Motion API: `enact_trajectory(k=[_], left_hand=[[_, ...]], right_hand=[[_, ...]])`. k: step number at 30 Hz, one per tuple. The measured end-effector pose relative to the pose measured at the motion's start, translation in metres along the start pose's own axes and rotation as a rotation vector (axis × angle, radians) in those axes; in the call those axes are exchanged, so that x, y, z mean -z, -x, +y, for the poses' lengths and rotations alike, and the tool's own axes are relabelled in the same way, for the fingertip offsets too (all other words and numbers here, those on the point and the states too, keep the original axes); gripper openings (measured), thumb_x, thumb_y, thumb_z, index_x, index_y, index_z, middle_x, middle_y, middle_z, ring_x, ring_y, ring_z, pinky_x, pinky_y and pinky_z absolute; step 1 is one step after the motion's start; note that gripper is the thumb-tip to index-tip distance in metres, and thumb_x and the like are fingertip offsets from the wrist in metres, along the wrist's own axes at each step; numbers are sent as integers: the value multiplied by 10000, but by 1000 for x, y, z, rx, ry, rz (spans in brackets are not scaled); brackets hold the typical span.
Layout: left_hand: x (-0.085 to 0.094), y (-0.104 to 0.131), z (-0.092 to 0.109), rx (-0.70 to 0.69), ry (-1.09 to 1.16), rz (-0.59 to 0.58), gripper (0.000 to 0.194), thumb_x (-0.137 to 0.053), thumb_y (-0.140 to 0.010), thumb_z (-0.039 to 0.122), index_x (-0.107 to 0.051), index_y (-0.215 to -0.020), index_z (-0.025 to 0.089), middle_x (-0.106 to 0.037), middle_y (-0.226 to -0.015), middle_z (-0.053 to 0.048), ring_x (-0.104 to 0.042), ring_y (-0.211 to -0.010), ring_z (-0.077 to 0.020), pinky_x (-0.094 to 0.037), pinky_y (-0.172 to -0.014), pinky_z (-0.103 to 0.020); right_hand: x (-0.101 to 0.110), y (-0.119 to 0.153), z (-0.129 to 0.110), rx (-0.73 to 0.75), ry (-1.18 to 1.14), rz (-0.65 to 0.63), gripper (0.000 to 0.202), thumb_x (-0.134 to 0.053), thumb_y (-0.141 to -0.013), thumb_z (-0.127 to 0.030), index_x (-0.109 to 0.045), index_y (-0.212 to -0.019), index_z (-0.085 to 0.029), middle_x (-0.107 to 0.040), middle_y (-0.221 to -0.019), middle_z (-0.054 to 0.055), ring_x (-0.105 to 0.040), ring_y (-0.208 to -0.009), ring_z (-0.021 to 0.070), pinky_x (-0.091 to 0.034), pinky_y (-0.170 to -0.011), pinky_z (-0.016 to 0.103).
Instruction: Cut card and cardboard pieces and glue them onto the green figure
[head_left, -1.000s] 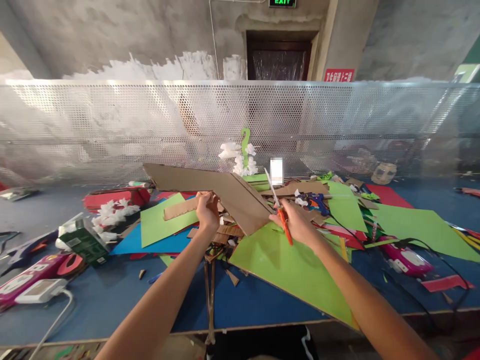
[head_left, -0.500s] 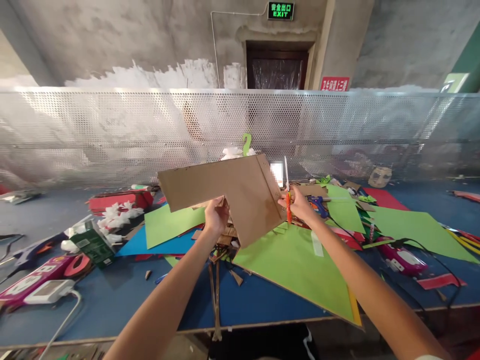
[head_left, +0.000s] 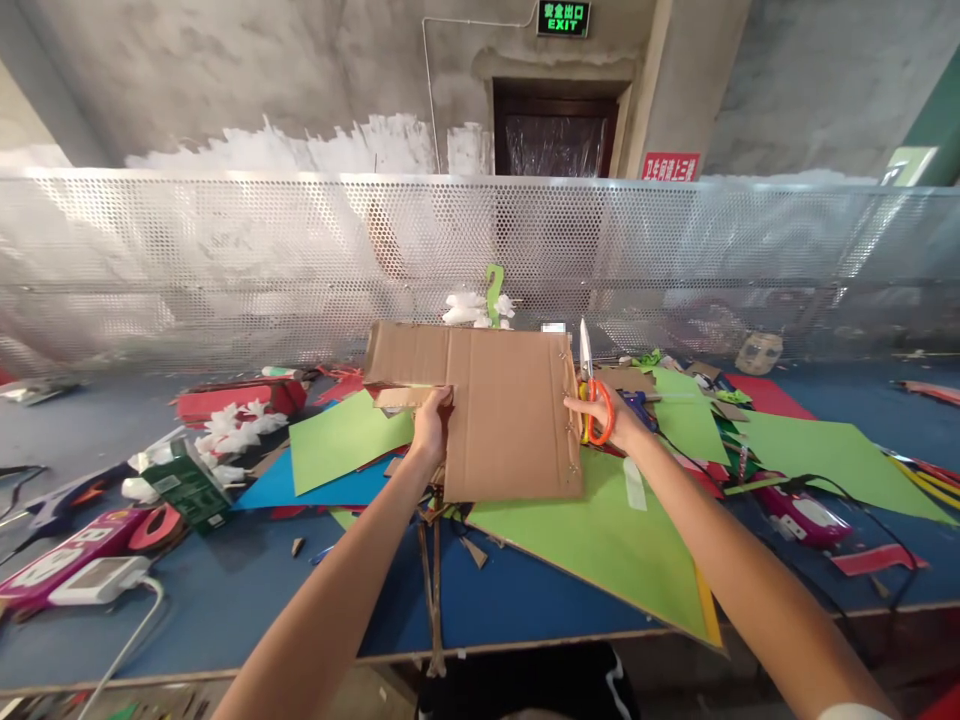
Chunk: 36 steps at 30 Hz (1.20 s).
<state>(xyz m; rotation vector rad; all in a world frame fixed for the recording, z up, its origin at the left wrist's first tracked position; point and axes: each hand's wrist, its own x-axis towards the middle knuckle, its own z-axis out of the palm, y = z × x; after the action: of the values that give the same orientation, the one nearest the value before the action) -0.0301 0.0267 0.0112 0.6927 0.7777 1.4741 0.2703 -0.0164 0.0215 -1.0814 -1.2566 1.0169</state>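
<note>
A brown cardboard piece (head_left: 514, 415) with a narrower arm reaching left is held up over the table. My left hand (head_left: 432, 425) pinches it at the inner corner below that arm. At the cardboard's right edge is my right hand (head_left: 609, 412), its fingers closed round orange-handled scissors (head_left: 600, 410) and touching the cardboard. The scissors' blades point upward, beside the edge. Under and right of the cardboard lies a large green sheet (head_left: 600, 560) on the blue table (head_left: 525, 610).
Left are a dark green box (head_left: 187, 485), white crumpled flowers (head_left: 238, 432), a purple power strip (head_left: 82, 560) and a white charger (head_left: 100, 582). Right are another purple strip (head_left: 806, 515), green sheets and black cables. A perforated metal screen (head_left: 300, 270) stands behind.
The cardboard has turned to lie more level and shows a creased face. The scissors have turned in my right hand, so their orange loops now show broadside.
</note>
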Motion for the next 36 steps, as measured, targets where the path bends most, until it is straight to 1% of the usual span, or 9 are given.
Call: enact_trajectory(k=[7, 12, 17, 20, 23, 26, 29, 32, 36], left_hand=[[2, -3, 0, -72, -91, -134, 483, -946, -549, 383, -712, -895, 141, -782, -825, -89, -753, -801, -266, -594, -720, -356], [-7, -1, 1, -113, -113, -5, 415, -964, -584, 314, -728, -868, 124, -765, -759, -71, -717, -645, -198, -570, -603, -296], [4, -12, 16, -147, 69, 141, 267, -928, -645, 153, -717, -802, 111, -733, -749, -20, -663, -643, -79, -561, -695, -195], [7, -13, 25, -254, 76, 58, 295, -945, -669, 225, -732, -853, 139, -734, -820, -14, -651, -690, -73, -547, -691, -180], [-3, 3, 30, -318, 32, -129, 359, -892, -749, 460, -759, -873, 150, -701, -826, -25, -605, -670, -78, -502, -593, -172], [-20, 26, 34, -275, -30, -352, 540, -684, -867, 650, -791, -968, 131, -619, -740, -37, -536, -591, -108, -440, -480, -218], [-29, 41, 36, -311, -34, -483, 555, -580, -898, 624, -777, -1094, 144, -474, -627, 6, -436, -516, -123, -366, -418, -243], [-31, 43, 33, -360, -43, -524, 385, -660, -883, 532, -738, -1085, 213, -463, -640, 30, -386, -486, -104, -339, -412, -232], [-31, 36, 20, -460, -123, -389, 296, -838, -795, 441, -699, -948, 229, -591, -766, 18, -521, -572, -98, -434, -478, -221]], right_hand=[[-2, -3, 8, 186, -27, 120, 564, -918, -578, -526, -577, -935, -253, -700, -889, -4, -659, -887, 235, -502, -869, 363], [-4, -5, 12, 202, -66, 155, 562, -915, -584, -495, -568, -953, -254, -704, -915, -3, -674, -912, 242, -521, -891, 380], [11, -11, 12, 129, -126, 323, 503, -905, -560, -466, -606, -895, -239, -737, -870, 28, -708, -881, 271, -555, -873, 423], [35, -12, 12, -25, -171, 256, 467, -911, -537, -426, -674, -886, -225, -758, -815, 42, -722, -793, 281, -577, -775, 426], [48, -8, 10, -165, -152, 169, 453, -929, -527, -395, -716, -881, -210, -763, -768, 40, -719, -712, 258, -583, -718, 403], [44, -3, 5, -203, -121, 142, 462, -929, -518, -379, -720, -897, -216, -771, -780, 38, -730, -718, 254, -592, -726, 394], [33, 1, -1, -187, -56, 90, 470, -914, -547, -390, -712, -935, -220, -769, -795, 53, -736, -749, 274, -591, -735, 410], [22, 3, -1, -149, -11, -6, 451, -895, -589, -417, -695, -939, -215, -763, -822, 75, -733, -809, 297, -586, -763, 429], [-1, 8, 10, -107, 82, -40, 468, -882, -601, -469, -642, -918, -222, -719, -821, 48, -688, -781, 262, -563, -740, 400]])
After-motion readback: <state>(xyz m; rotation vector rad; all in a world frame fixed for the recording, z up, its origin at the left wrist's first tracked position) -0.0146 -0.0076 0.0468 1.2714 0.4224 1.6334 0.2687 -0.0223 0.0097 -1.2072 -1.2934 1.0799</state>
